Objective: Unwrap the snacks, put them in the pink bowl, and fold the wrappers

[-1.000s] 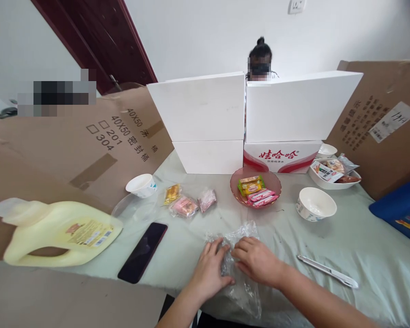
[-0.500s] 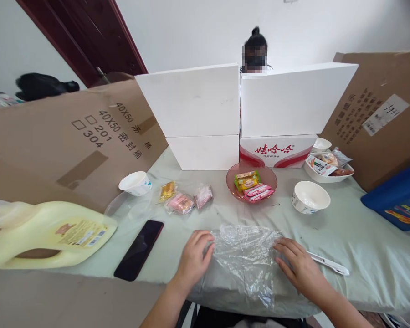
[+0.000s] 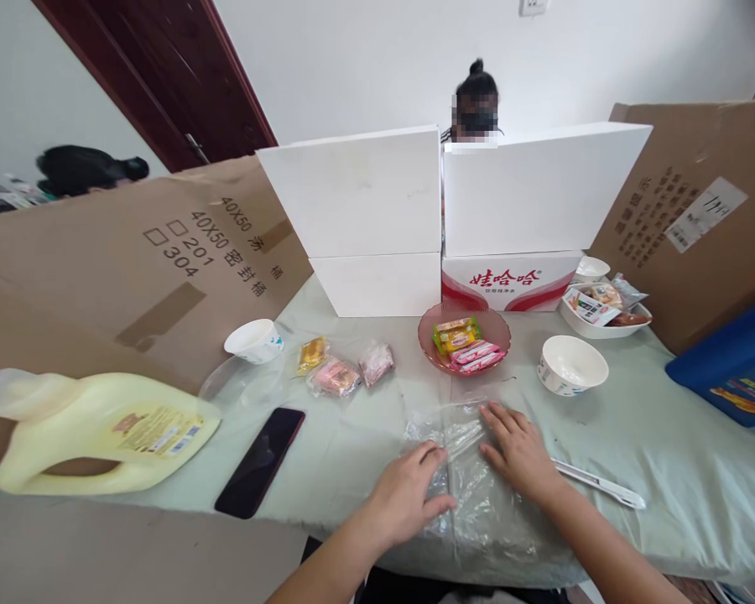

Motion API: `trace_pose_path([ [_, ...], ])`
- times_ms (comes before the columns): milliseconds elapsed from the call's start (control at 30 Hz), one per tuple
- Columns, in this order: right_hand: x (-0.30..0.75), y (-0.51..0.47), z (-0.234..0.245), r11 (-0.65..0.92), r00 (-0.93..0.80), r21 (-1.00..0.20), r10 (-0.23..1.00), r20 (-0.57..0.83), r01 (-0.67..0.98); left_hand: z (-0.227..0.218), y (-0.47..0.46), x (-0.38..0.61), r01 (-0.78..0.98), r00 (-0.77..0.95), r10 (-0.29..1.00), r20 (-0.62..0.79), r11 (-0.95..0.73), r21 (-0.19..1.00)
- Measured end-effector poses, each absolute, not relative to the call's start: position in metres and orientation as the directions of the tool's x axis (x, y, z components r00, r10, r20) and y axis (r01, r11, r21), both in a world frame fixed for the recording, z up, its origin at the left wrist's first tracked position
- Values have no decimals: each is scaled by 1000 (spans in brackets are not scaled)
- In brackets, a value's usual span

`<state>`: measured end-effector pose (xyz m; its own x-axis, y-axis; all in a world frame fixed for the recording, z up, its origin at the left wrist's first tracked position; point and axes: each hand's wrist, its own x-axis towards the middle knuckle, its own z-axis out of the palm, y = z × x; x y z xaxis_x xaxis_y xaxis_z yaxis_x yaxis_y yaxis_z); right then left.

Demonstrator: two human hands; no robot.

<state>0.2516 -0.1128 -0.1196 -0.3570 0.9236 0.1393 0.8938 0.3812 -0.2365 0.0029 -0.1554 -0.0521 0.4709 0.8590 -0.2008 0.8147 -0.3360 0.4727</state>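
Note:
A clear, crinkled plastic bag (image 3: 462, 470) lies flat on the pale green cloth at the table's near edge. My left hand (image 3: 408, 495) presses on the bag's left part, fingers stretched out flat. My right hand (image 3: 519, 449) lies flat on the bag's right part, fingers apart and pointing up-left. A white pen-like tool (image 3: 597, 485) rests just right of my right wrist. A pink glass dish (image 3: 497, 329) with wrapped snacks stands beyond the bag.
A black phone (image 3: 261, 460) and a yellow jug (image 3: 94, 432) lie at the left. Wrapped snacks (image 3: 343, 371), white bowls (image 3: 571, 365) and a snack tray (image 3: 604, 306) stand farther back. Cardboard and white boxes (image 3: 358, 193) wall the table. A person sits behind them.
Both hands have come back toward the middle of the bag from its outer edges; the right hand has slid up-left, the left hand to the right. The bag lies flatter.

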Motion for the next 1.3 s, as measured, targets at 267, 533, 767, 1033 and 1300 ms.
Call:
trace_pose_path([
  [267,251,-140,-131,440,-424,-82,892,156,894,-58,-118,-16,976,71,971,-228,-20,217],
  [533,249,-140,-98,449,-399,-175,880,256,876,-53,-121,-19,843,395,914,89,-399,361],
  [767,238,-107,-123,310,-291,-90,940,178,947,-73,-99,-20,890,367,922,-122,-309,335],
  [1033,241,-112,-134,268,-258,-54,955,148,962,-73,-65,-29,804,-84,996,-37,89,588],
  [1300,242,-112,-132,274,-264,-68,956,125,959,-98,-43,-16,609,-7,999,-52,45,792],
])
